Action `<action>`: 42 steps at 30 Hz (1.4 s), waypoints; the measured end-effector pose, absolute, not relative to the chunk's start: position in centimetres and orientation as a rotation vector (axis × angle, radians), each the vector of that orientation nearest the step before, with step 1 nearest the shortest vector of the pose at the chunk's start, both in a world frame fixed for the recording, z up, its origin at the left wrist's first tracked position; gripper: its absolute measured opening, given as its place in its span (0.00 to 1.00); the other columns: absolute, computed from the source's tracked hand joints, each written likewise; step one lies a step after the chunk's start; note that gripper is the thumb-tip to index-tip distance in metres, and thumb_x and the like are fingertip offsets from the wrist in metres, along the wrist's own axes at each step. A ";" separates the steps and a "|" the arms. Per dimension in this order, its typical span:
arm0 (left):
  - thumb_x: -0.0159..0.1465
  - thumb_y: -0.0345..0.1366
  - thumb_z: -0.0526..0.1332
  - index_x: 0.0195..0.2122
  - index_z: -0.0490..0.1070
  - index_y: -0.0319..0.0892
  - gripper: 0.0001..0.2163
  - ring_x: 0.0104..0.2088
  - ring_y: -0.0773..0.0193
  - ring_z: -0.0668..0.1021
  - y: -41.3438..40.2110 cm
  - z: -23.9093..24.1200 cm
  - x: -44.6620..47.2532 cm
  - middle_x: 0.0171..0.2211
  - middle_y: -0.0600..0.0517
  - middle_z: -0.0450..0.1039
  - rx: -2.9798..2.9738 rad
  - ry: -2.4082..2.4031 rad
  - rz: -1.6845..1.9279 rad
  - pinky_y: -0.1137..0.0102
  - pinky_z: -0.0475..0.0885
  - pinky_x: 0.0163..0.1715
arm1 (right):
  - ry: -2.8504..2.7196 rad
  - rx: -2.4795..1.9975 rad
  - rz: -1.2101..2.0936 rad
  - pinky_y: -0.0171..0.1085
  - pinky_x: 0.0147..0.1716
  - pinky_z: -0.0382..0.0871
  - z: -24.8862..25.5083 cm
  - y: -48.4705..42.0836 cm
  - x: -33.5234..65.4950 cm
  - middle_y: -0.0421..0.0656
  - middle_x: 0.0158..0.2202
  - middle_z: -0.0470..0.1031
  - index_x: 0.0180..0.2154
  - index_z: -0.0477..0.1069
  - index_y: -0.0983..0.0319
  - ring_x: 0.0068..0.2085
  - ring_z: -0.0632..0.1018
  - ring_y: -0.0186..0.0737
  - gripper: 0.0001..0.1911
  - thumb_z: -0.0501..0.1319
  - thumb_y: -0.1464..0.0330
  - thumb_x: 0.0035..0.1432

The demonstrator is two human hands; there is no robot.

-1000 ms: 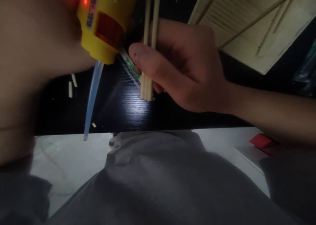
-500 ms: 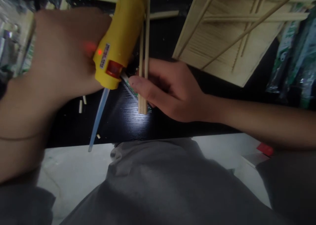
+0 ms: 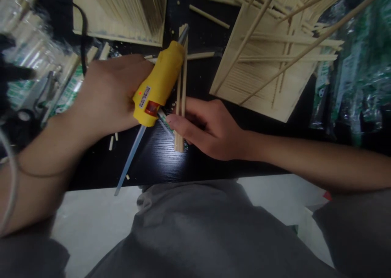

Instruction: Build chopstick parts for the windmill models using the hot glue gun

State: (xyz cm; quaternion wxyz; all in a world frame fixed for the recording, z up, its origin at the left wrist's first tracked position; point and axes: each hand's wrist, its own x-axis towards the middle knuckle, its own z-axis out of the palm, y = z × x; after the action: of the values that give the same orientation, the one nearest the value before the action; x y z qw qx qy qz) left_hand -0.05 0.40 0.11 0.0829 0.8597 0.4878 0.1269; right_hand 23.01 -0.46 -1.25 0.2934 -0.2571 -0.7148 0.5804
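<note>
My left hand (image 3: 111, 93) is closed around a yellow hot glue gun (image 3: 161, 80), whose handle and fingers are largely hidden behind its body. A translucent glue stick (image 3: 131, 158) sticks out of the gun's rear, and a small red light glows on its side. The metal nozzle is at the far end of a pair of disposable chopsticks (image 3: 183, 82); whether it touches them I cannot tell. My right hand (image 3: 210, 127) pinches those chopsticks near their joined end, thumb on top, and they point away from me.
A wooden structure of sticks (image 3: 128, 9) stands at the back left. Right of centre lies a wooden board (image 3: 262, 95) with sticks across it. Wrapped chopsticks (image 3: 351, 78) lie far right, more at the left beside scissors (image 3: 36, 93). A white cable (image 3: 14, 180) crosses my left forearm.
The view has shifted, so more of the table's far side shows. The glue gun's nozzle and the far chopstick tips are now visible. Both hands keep their holds.
</note>
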 end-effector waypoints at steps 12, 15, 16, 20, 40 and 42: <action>0.66 0.44 0.55 0.28 0.56 0.42 0.14 0.29 0.74 0.63 0.4 -0.2 -0.3 0.27 0.55 0.55 2.645 1.357 0.476 0.73 0.52 0.30 | -1.905 -0.692 1.559 0.27 0.25 0.58 -1.0 -0.4 23.0 0.33 0.22 0.67 0.34 0.68 0.65 0.23 0.67 0.24 0.18 0.56 0.59 0.73; 0.67 0.46 0.55 0.27 0.56 0.42 0.16 0.28 0.75 0.62 0.4 0.0 -0.1 0.26 0.56 0.54 2.634 1.360 0.466 0.74 0.51 0.30 | -1.916 -0.688 1.553 0.27 0.25 0.59 -1.0 -0.4 23.1 0.34 0.23 0.67 0.34 0.68 0.64 0.24 0.67 0.25 0.18 0.56 0.59 0.73; 0.67 0.47 0.55 0.27 0.55 0.42 0.17 0.28 0.76 0.61 0.4 0.0 0.0 0.26 0.56 0.53 2.628 1.360 0.466 0.74 0.51 0.30 | -1.924 -0.688 1.549 0.27 0.25 0.59 -1.0 -0.4 23.1 0.34 0.23 0.67 0.34 0.68 0.64 0.24 0.68 0.25 0.18 0.55 0.59 0.73; 0.66 0.45 0.55 0.27 0.56 0.41 0.16 0.28 0.76 0.59 0.3 0.1 0.1 0.26 0.56 0.53 2.623 1.379 0.454 0.74 0.50 0.31 | -1.964 -0.689 1.525 0.27 0.26 0.60 -1.1 -0.5 23.1 0.34 0.23 0.67 0.35 0.68 0.65 0.24 0.69 0.25 0.18 0.54 0.59 0.74; 0.65 0.50 0.52 0.27 0.52 0.43 0.17 0.29 0.71 0.61 0.2 0.3 0.4 0.27 0.53 0.54 2.539 1.528 0.315 0.69 0.51 0.31 | -1.944 -0.684 1.534 0.27 0.25 0.60 -1.3 -0.5 23.1 0.34 0.23 0.68 0.34 0.67 0.64 0.24 0.69 0.25 0.19 0.53 0.58 0.74; 0.65 0.51 0.51 0.27 0.52 0.43 0.18 0.29 0.71 0.62 0.2 0.3 0.4 0.27 0.53 0.55 2.529 1.546 0.289 0.69 0.51 0.31 | -1.969 -0.706 1.526 0.27 0.25 0.60 -1.3 -0.5 23.1 0.34 0.23 0.67 0.35 0.67 0.63 0.24 0.68 0.25 0.18 0.53 0.59 0.74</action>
State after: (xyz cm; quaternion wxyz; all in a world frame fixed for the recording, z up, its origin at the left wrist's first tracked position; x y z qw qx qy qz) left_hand 0.40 0.17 0.30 0.0817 0.8464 0.5173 0.0966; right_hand 23.11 -0.53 -1.26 0.2726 -0.2625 -0.7315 0.5672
